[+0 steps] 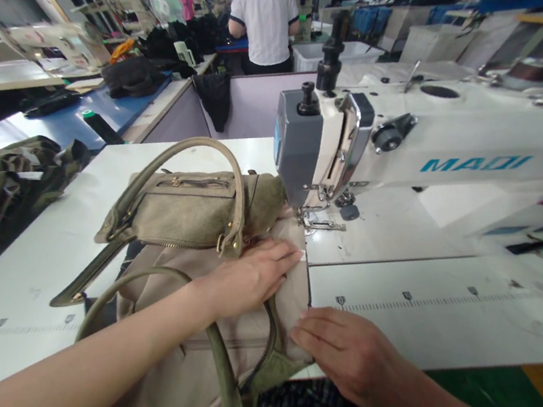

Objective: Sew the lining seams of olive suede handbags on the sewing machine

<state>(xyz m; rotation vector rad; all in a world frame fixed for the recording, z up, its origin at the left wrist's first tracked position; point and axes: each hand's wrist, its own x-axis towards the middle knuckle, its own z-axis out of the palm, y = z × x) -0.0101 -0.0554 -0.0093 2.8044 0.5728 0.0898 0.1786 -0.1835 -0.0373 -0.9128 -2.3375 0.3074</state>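
An olive-green canvas handbag [185,205] with rolled handles and a zip pocket lies on the sewing table, its beige lining [174,372] spread out toward me. My left hand [246,276] rests flat on the lining, fingers stretched toward the presser foot [322,222]. Lower down, my right hand [350,347] pinches the dark-bound right edge of the lining between thumb and fingers. That edge runs up to the needle area of the sewing machine [423,135]. One handle [223,365] loops beneath my left forearm.
A ruler scale [436,299] is printed along the white tabletop [422,337]. Olive bag pieces [10,179] are heaped at the left. Behind stand a blue table [127,109] with a thread cone [102,126], another sewing machine [62,47] and a person in a white shirt [266,15].
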